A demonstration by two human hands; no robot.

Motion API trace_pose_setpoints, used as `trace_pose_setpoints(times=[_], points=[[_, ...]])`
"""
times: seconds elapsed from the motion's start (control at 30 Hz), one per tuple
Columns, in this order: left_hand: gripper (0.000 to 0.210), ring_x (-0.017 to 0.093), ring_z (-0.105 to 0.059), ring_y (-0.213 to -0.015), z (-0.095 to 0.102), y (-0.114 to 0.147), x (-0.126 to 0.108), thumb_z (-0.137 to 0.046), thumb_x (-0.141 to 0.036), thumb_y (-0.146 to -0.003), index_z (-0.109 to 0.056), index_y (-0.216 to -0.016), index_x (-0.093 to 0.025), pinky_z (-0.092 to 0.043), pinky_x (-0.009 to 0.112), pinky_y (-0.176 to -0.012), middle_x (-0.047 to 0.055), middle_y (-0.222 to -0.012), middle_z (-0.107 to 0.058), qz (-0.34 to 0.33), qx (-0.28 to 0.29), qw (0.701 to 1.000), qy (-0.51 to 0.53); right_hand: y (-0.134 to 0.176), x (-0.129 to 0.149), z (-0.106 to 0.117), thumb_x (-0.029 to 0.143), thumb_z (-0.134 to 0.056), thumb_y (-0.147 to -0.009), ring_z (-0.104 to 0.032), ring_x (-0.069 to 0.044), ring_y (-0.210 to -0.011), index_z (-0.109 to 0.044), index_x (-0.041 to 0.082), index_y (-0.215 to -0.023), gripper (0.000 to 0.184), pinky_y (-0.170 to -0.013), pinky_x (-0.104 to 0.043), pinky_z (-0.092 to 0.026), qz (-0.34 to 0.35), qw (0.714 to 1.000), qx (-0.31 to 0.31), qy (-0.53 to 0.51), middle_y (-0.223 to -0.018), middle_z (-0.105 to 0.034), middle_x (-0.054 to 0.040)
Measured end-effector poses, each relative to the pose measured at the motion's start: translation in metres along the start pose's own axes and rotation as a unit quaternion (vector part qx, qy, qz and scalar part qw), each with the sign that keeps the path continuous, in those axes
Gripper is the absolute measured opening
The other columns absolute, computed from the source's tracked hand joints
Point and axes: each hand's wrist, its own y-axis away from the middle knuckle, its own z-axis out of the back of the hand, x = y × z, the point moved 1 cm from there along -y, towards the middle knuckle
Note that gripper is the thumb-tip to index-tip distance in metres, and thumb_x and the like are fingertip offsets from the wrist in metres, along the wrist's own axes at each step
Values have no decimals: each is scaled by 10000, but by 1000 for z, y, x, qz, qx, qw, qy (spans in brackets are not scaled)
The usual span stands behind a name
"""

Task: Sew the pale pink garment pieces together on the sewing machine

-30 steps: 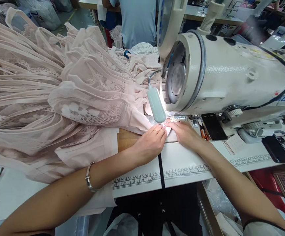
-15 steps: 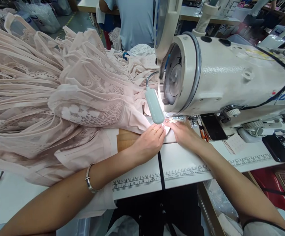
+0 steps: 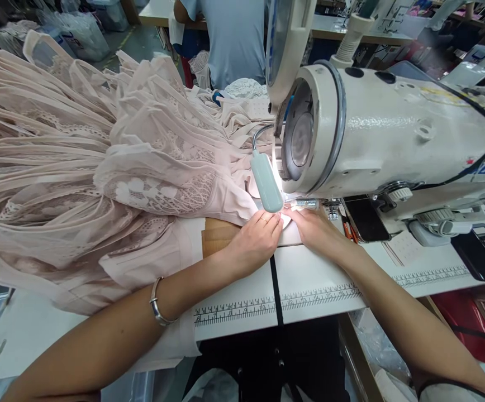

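Observation:
At the needle end of the white sewing machine (image 3: 376,128), both my hands are close together on a pale pink bra (image 3: 245,205). My left hand (image 3: 259,237) is closed on the fabric's edge, fingers together, just below the small green lamp (image 3: 266,183). Opposite it, my right hand (image 3: 312,228) pinches the same piece by its right side, beside the presser foot area. The lamp and my fingers hide the needle and most of the seam. A large heap of pale pink lace bras (image 3: 154,178) lies to the left, joined to the piece in hand.
A ruler strip (image 3: 318,296) runs along the table's front edge. Right of my hand lie orange-handled snips (image 3: 346,223) and a dark phone (image 3: 366,219); another dark phone-like object (image 3: 477,257) is farther right. A person in a blue shirt (image 3: 236,42) sits ahead.
The whole view has shifted slightly right and down. Both hands keep their hold at the needle, with hardly any movement over the table; the fabric heap looks the same.

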Motion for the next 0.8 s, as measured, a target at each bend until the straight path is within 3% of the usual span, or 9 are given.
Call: trace_pose_setpoints(times=[0.27,0.4,0.47,0.53,0.6,0.67,0.8], points=[[365,258,-637,-1067,2,0,1,-291,-19,-1003,-590,-1210,12,-477,376,-916,196,-1154,-677,-1,-2,1000,-17,-1,6,4,156,-404,-912,-661,-257,-964,-647,295,-1107,342,-832,-391,-506,9,1000,10,10,-1162,-711,-51],[380,248,-638,-1052,4,0,-2,-288,-18,-999,-566,-1258,1,-459,375,-942,180,-1171,-680,-6,-10,999,-46,-2,10,6,131,-395,-891,-661,-243,-879,-654,280,-1148,394,-753,-363,-501,7,999,16,34,-1137,-717,-64],[376,231,-647,-998,6,0,0,-301,-17,-995,-563,-1265,-21,-460,368,-939,154,-1144,-692,-12,-10,997,-69,-2,10,5,111,-400,-869,-651,-239,-818,-669,260,-1148,415,-677,-344,-481,8,998,-7,67,-1048,-730,-78],[333,214,-647,-878,10,1,5,-332,3,-974,-613,-1143,-55,-477,348,-865,122,-1016,-709,-16,2,996,-86,-1,9,3,91,-412,-845,-644,-233,-797,-687,249,-1128,426,-632,-331,-465,12,995,-44,91,-991,-733,-78],[297,205,-629,-800,15,3,13,-364,35,-936,-627,-959,-102,-483,341,-827,94,-891,-693,-13,24,996,-86,2,7,-1,70,-413,-835,-649,-223,-827,-702,246,-1109,434,-658,-329,-484,41,993,-72,88,-1016,-734,-69],[270,210,-630,-834,20,5,22,-394,38,-919,-600,-876,-131,-480,361,-896,88,-883,-682,-9,36,997,-62,6,6,-4,52,-405,-843,-655,-216,-875,-713,242,-1111,450,-733,-344,-516,80,990,-89,74,-1082,-730,-64],[205,222,-634,-963,23,9,31,-426,-16,-953,-597,-1014,-111,-439,417,-1016,136,-1088,-673,-14,25,1000,-7,11,6,-5,27,-386,-849,-657,-225,-960,-712,245,-1182,514,-827,-384,-547,115,985,-104,81,-1160,-711,-72]])
